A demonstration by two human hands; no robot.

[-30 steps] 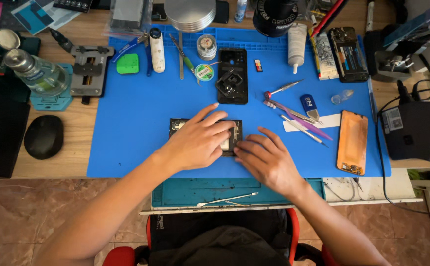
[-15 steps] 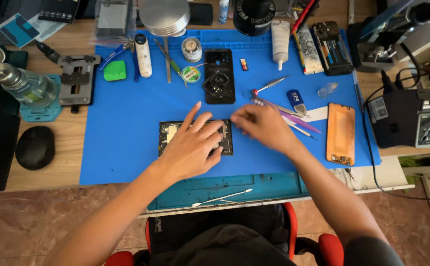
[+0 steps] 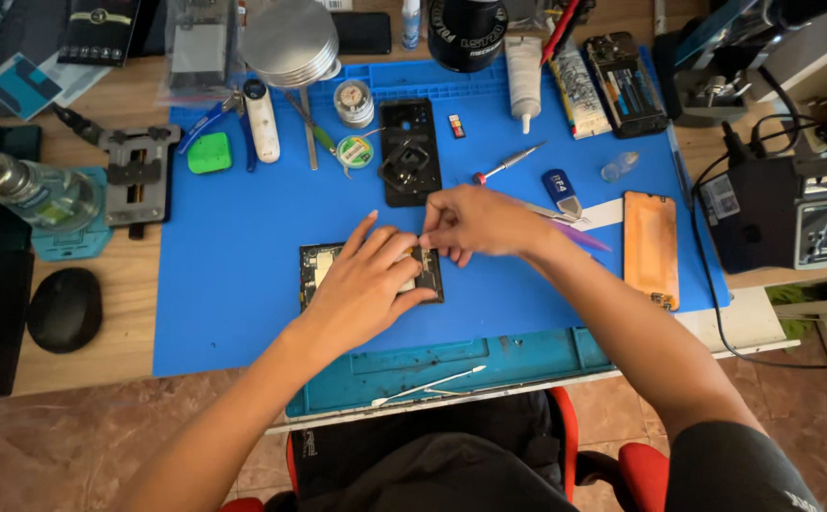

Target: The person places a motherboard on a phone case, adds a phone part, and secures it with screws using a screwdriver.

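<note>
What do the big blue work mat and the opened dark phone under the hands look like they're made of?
The big blue work mat looks like matte silicone or rubber: flat, dull, with moulded compartments along its far edge. The opened dark phone, under the left hand and touched by the right hand, shows dark innards, probably metal and plastic.

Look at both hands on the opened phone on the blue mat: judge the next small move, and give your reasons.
Probably a small lift or peel at the opened phone's right end. The left hand lies flat over it, pinning it to the blue mat, while the right hand pinches its fingertips together at that edge. What they pinch is too small to tell.
</note>
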